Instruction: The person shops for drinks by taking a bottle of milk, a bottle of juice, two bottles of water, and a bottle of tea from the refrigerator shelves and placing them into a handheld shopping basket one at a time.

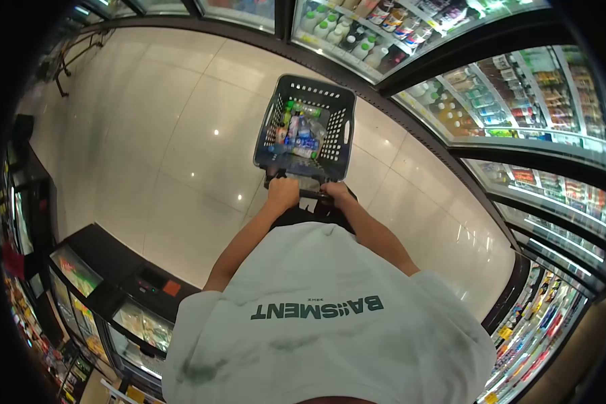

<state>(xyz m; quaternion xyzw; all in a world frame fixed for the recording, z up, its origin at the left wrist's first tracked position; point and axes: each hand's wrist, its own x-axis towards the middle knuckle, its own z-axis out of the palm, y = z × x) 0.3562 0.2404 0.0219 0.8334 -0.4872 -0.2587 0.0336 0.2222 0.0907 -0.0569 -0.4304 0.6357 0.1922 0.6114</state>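
Note:
Both of my hands are wrapped round the dark handle bar of a shopping cart. My left hand (pixel 284 191) grips the bar on the left side, and my right hand (pixel 335 192) holds it a short way to the right. Beyond the handle sits the cart's dark grey perforated basket (pixel 345 108). Several bottles and packages lie in it, among them a blue pack (pixel 306 143) and a bottle with a green cap (pixel 306 108). The parts of the handle under my fingers are hidden.
Glass-door fridges (pixel 512 101) full of drinks curve along the right and top. At the lower left stand black freezer cases (pixel 81 269) with packaged food. Pale floor tiles (pixel 175 135) lie between them. A shelf of colourful goods (pixel 542 323) is at the lower right.

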